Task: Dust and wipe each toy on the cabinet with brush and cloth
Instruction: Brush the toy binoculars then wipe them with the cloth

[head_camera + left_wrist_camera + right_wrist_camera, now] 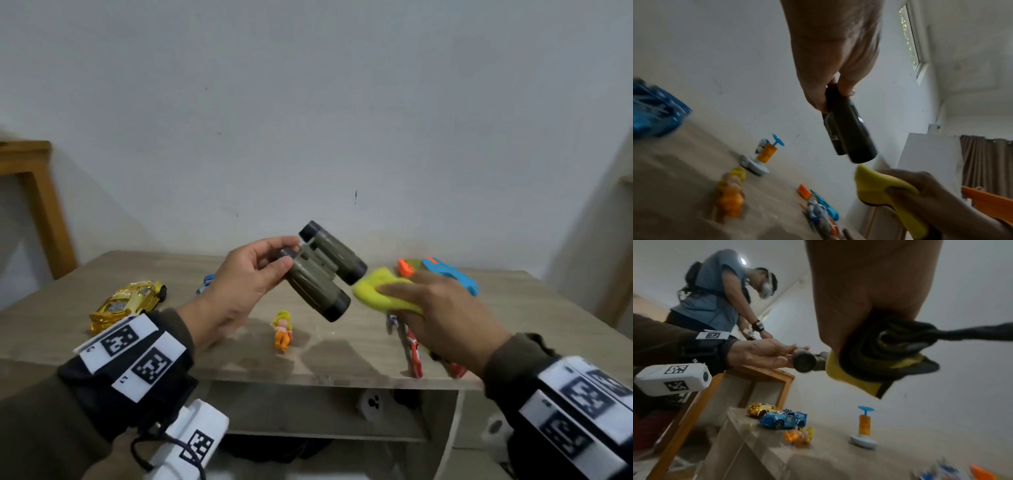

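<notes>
My left hand (260,267) holds olive-green toy binoculars (325,270) by their eyepiece end, lifted above the cabinet top (212,346). In the left wrist view the binoculars (851,129) hang dark from my left hand (836,91), thumb and fingers pinching the top. My right hand (442,308) grips a folded yellow cloth (383,291) and brings it against the binoculars' lens end. From the right wrist view the yellow cloth (855,379) meets the binoculars (807,361), and a dark strap or cloth edge hangs from my right hand (869,296).
On the cabinet lie a gold toy car (126,305), a blue toy car (783,419), a small orange-and-yellow doll (282,329), a blue-topped orange pump toy (864,426), a blue-and-orange toy gun (445,274) and a red-white figure (412,349). Wooden furniture (37,205) stands left; another person (719,292) stands behind.
</notes>
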